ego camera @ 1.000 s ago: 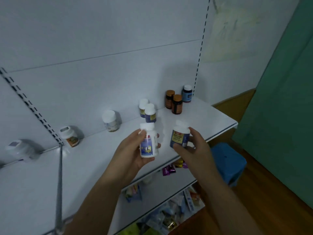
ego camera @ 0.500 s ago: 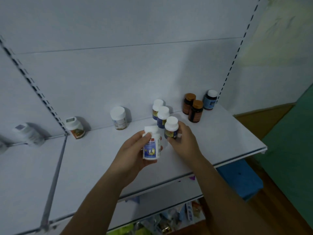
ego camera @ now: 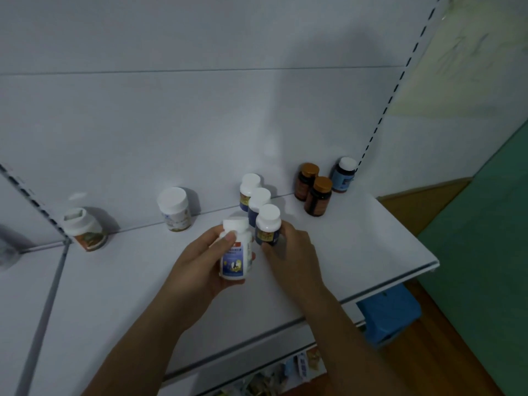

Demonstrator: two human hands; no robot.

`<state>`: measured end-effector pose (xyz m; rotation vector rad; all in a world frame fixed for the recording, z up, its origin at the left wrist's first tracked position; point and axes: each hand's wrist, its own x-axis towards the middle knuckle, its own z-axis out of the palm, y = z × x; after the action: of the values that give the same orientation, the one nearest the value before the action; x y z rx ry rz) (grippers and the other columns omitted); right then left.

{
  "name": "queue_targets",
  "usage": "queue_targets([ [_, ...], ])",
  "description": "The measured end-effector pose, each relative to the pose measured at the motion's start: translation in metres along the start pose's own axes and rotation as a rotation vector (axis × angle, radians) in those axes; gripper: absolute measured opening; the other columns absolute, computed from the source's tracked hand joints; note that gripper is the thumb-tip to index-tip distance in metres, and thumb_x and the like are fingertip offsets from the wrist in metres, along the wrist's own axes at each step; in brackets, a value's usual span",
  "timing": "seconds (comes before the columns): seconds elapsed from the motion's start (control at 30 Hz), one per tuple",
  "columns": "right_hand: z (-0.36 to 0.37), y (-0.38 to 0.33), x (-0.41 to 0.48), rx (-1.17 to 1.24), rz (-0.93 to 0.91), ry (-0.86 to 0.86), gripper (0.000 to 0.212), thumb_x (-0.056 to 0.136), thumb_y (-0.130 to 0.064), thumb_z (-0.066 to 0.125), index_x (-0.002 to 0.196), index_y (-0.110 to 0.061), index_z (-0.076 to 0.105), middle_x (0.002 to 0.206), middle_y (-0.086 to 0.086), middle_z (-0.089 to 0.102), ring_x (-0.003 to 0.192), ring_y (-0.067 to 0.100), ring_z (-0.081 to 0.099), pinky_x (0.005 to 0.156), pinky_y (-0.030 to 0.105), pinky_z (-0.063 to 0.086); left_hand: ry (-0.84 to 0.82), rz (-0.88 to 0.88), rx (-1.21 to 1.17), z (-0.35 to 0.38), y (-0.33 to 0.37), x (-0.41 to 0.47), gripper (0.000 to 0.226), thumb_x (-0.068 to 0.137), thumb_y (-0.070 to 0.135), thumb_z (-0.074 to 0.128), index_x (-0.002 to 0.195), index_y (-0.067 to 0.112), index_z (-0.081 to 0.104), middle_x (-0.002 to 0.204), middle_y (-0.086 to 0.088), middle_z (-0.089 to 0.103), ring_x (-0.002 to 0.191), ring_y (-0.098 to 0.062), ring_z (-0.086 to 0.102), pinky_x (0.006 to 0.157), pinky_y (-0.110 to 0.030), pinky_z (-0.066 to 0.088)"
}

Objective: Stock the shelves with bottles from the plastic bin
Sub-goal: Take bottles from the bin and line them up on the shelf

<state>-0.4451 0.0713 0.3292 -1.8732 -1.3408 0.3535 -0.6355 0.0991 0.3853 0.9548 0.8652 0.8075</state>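
Holding a white bottle upright in my left hand, fingers and thumb curled round it, over the shelf. Just beyond, my right hand pinches the blue-labelled bottle low on its body. It's upright, apparently seated, directly in front of two matching bottles. The row runs straight to the back panel. Next, I reckon, right fingers release.

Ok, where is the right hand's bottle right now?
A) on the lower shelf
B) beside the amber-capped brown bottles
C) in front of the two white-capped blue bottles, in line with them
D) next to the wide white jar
C: the right hand grips the blue bottle just in front of the two matching bottles, well apart from the brown bottles.
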Motion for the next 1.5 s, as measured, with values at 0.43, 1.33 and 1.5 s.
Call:
queue_targets([
  [0.43, -0.014, 0.008, 0.028, 0.127, 0.051, -0.268, 0.097, 0.059, -0.072, 0.079, 0.142, -0.036, 0.045, 0.133, -0.008, 0.063, 0.129, 0.02, 0.052, 0.102, 0.048, 0.053, 0.193, 0.062, 0.03, 0.029, -0.004, -0.033, 0.026, 0.106, 0.027, 0.054, 0.126, 0.021, 0.071, 0.117, -0.011, 0.079, 0.118, -0.041, 0.071, 0.106, -0.059, 0.051],
  [1.33, -0.053, -0.105, -0.099, 0.63, -0.36, -0.883, 0.023, 0.099, -0.037, 0.07, 0.121, -0.035, 0.071, 0.11, -0.018, 0.076, 0.102, 0.004, 0.072, 0.09, 0.037, 0.061, 0.641, 0.354, -0.072, 0.049, -0.015, -0.213, 0.031, 0.108, 0.021, 0.051, 0.134, 0.019, 0.068, 0.127, -0.012, 0.074, 0.109, -0.029, 0.072, 0.086, -0.038, 0.06],
  [1.5, -0.036, -0.128, -0.135, 0.709, -0.355, -1.028, 0.02, 0.098, -0.034, 0.071, 0.118, -0.032, 0.073, 0.11, -0.016, 0.078, 0.1, 0.007, 0.074, 0.086, 0.035, 0.063, 0.741, 0.376, -0.081, 0.031, -0.021, -0.256, 0.03, 0.108, 0.022, 0.055, 0.134, 0.016, 0.069, 0.124, -0.014, 0.075, 0.112, -0.034, 0.073, 0.087, -0.041, 0.063],
])
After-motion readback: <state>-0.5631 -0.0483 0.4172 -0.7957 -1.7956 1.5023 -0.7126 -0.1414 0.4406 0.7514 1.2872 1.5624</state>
